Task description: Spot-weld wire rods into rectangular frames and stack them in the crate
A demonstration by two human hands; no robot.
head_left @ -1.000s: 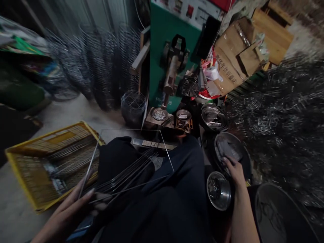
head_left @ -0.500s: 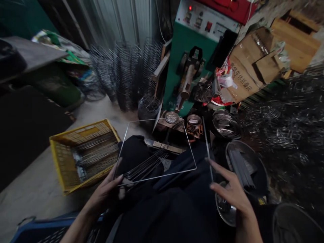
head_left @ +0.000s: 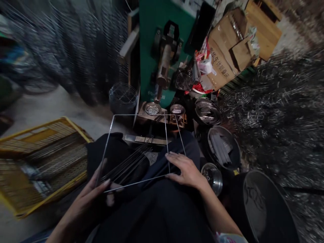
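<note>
One wire frame (head_left: 139,183) in left fingers (head_left: 100,188) | rod (head_left: 166,135) in right fingers (head_left: 179,160) | yellow crate (head_left: 42,134) left | machine (head_left: 148,74) ahead

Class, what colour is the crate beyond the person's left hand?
The crate is yellow, best seen in the head view.

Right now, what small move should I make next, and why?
I'd probably nudge the rod in your right hand until both ends rest on the wire frame. It spans between the frame's far and near sides, inside its right side, while your left hand holds the left end. Whether the rod's ends touch the frame, I can't tell.
</note>
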